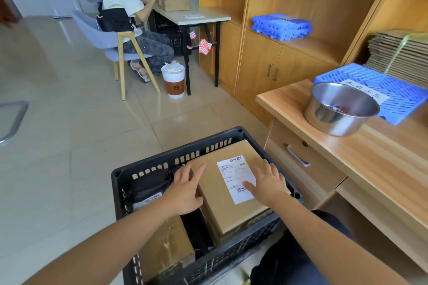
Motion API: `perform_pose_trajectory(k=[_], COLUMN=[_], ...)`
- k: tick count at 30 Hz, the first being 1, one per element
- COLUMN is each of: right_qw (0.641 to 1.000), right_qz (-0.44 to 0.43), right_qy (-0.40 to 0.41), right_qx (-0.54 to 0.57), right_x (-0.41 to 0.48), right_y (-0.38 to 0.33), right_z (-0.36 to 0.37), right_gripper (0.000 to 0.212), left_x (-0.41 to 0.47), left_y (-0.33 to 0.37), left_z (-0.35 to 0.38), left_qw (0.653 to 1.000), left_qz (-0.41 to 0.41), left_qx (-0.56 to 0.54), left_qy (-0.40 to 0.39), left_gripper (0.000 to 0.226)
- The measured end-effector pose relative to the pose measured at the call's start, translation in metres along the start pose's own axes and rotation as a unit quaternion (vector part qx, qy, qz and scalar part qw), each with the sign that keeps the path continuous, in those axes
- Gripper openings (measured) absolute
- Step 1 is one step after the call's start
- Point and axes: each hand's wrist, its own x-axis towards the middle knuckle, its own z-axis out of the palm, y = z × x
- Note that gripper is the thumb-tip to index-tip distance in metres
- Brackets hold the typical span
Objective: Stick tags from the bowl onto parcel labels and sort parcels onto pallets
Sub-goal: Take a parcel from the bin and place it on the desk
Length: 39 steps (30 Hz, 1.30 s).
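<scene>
Reaching into the black crate [162, 165], your hands meet the top parcel [222, 213], a brown carton lying flat on the crate's right side. Left hand [185, 188]: fingers straight and spread, at the carton's left edge, gripping nothing. Right hand [269, 184]: fingers straight, flat on the carton's top, thumb over the white label [234, 176]. Steel bowl [335, 122]: on the wooden surface [347, 159] to your right, just before a blue pallet [398, 92]
</scene>
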Motion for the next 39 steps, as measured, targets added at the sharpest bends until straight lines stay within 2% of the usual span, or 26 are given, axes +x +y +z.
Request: perform_pose_trajectory(k=[6, 9, 13, 15, 20, 27, 30, 36, 39], right_qw=[1.000, 1.000, 0.994, 0.985, 0.977, 0.976, 0.979, 0.981, 0.980], right_qz=[0.009, 0.010, 0.040, 0.059, 0.057, 0.043, 0.024, -0.084, -0.117], right_qy=[-0.011, -0.002, 0.009, 0.002, -0.007, 0.047, 0.005, -0.137, -0.146], right_qx=[0.009, 0.012, 0.102, 0.162, 0.207, 0.210, 0.202, 0.107, 0.072], right_x=[0.006, 0.007, 0.009, 0.009, 0.007, 0.009, 0.011, -0.010, -0.020], right_y=[0.011, 0.011, 0.005, 0.003, -0.004, -0.021, -0.017, 0.000, 0.006], right_z=[0.005, 0.006, 0.000, -0.001, 0.004, -0.020, -0.023, -0.004, 0.006], right_gripper=[0.066, 0.065, 0.059, 0.061, 0.068, 0.068, 0.071, 0.101, 0.112], left_x=[0.001, 0.000, 0.000, 0.000, 0.001, 0.008, 0.008, -0.005, -0.014], left_y=[0.010, 0.019, 0.028, 0.028, 0.029, 0.034, 0.031, 0.035, 0.037], left_z=[0.010, 0.016, 0.022, 0.021, 0.010, 0.001, 0.003, 0.018, 0.029], left_qw=[0.993, 0.983, 0.964, 0.962, 0.964, 0.961, 0.972, 0.993, 0.997], left_qz=[-0.058, -0.072, -0.093, -0.100, -0.106, -0.107, -0.108, -0.053, -0.027], left_qx=[-0.099, -0.171, -0.247, -0.256, -0.242, -0.248, -0.208, -0.072, 0.002], left_qy=[0.005, 0.001, -0.017, -0.002, 0.016, 0.055, 0.021, -0.074, -0.071], left_gripper=[0.076, 0.072, 0.073, 0.073, 0.077, 0.074, 0.079, 0.118, 0.120])
